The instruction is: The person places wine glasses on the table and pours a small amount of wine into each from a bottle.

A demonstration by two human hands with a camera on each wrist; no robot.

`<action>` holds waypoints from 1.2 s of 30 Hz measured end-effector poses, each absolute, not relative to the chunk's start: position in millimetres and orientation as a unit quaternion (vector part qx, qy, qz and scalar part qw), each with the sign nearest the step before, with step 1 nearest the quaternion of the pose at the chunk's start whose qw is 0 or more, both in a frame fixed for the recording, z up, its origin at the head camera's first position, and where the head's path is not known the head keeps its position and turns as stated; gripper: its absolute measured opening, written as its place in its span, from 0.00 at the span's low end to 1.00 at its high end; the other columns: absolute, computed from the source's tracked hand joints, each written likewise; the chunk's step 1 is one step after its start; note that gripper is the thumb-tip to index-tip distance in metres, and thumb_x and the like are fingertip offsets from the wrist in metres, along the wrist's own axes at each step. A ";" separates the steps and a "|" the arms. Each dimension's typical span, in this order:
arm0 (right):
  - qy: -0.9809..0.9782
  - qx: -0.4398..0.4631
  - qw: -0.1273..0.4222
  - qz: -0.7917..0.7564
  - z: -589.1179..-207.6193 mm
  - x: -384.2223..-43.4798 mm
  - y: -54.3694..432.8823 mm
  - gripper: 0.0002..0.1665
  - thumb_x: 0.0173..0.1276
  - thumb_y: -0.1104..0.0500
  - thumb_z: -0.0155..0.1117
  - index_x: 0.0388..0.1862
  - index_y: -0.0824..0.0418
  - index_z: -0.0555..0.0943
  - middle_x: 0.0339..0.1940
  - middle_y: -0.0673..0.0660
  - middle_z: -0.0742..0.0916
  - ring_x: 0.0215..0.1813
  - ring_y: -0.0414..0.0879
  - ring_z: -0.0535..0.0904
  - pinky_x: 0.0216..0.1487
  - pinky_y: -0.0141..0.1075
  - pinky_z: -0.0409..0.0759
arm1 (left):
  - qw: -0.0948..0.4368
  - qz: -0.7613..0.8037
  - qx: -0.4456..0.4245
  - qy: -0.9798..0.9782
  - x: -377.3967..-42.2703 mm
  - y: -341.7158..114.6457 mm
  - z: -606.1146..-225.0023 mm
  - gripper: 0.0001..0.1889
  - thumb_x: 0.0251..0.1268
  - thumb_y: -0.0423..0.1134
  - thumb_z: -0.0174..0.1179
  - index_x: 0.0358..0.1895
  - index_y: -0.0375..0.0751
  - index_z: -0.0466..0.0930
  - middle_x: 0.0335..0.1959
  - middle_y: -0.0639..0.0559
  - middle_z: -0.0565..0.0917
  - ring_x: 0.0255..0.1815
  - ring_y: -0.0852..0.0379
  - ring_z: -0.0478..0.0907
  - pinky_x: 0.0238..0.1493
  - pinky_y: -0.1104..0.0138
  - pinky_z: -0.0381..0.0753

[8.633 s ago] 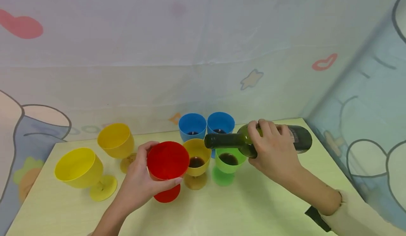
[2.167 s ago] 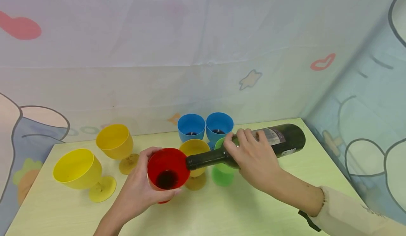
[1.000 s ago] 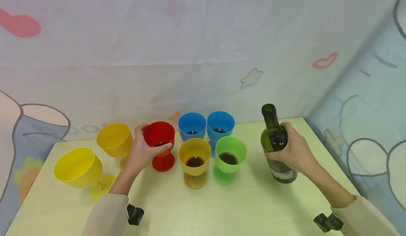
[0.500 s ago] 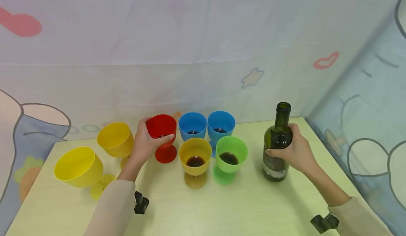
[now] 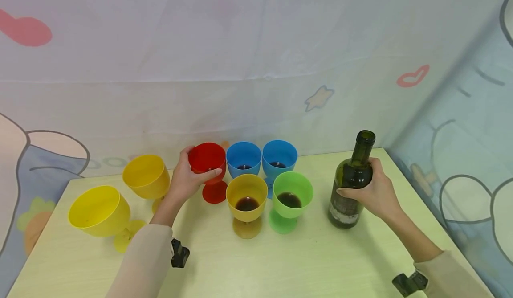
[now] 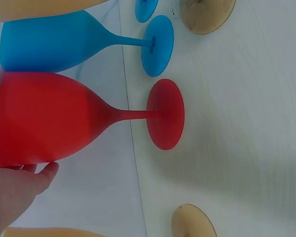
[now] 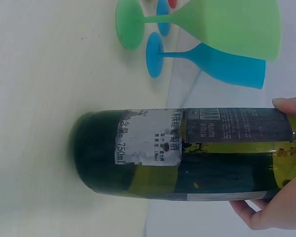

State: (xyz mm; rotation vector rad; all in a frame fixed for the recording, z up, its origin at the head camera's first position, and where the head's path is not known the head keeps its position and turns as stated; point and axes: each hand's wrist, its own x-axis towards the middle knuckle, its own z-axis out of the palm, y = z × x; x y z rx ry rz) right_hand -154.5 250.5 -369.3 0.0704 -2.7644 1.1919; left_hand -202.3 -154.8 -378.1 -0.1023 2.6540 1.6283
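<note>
While the left hand (image 5: 186, 180) curls partway round the red plastic goblet (image 5: 207, 157) near the pale counter (image 5: 288, 262)'s back edge, beside a blue plastic goblet (image 5: 243, 153), and the right hand (image 5: 378, 192) grips the green glass bottle (image 5: 345, 205) toward the right edge, settle both bases flat before releasing.

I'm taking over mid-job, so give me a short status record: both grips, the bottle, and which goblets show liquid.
Left grip: holding the red goblet by its bowl
Right grip: holding the green bottle
Bottle mouth: uncapped, upward
Dark liquid in: two blue goblets, central yellow goblet, green goblet
No liquid visible in: two left yellow goblets
Red goblet's contents: partly hidden by thumb
</note>
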 end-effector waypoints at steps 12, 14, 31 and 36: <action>-0.916 0.011 0.066 0.395 -372.2 -153.0 260.6 0.51 0.48 0.52 0.74 0.61 0.68 0.53 0.51 0.72 0.73 0.50 0.66 0.71 0.45 0.56 0.69 | -0.021 0.525 -0.007 0.851 -181.1 -160.9 -373.9 0.51 0.52 0.44 0.67 0.71 0.38 0.39 0.70 0.42 0.52 0.69 0.45 0.49 0.65 0.50 0.55; -0.916 0.013 0.067 0.396 -372.7 -152.5 262.0 0.50 0.48 0.52 0.74 0.60 0.68 0.54 0.51 0.71 0.73 0.50 0.66 0.71 0.45 0.56 0.69 | -0.029 0.525 -0.001 0.851 -173.5 -164.5 -371.2 0.49 0.53 0.44 0.66 0.71 0.37 0.41 0.70 0.41 0.53 0.69 0.45 0.49 0.66 0.50 0.53; -0.914 0.022 0.061 0.400 -372.7 -149.8 268.4 0.49 0.48 0.53 0.74 0.60 0.67 0.54 0.50 0.70 0.73 0.51 0.66 0.70 0.45 0.56 0.69 | -0.047 0.435 -0.009 0.899 -125.3 -213.4 -315.5 0.51 0.52 0.53 0.64 0.71 0.37 0.41 0.70 0.36 0.49 0.66 0.33 0.51 0.60 0.43 0.56; -0.913 0.023 0.055 0.404 -372.5 -149.0 269.3 0.49 0.49 0.53 0.74 0.60 0.68 0.54 0.51 0.70 0.72 0.51 0.65 0.70 0.44 0.54 0.69 | -0.030 0.393 -0.022 0.919 -133.0 -228.8 -314.3 0.53 0.51 0.55 0.64 0.71 0.35 0.39 0.69 0.31 0.46 0.64 0.27 0.48 0.55 0.36 0.54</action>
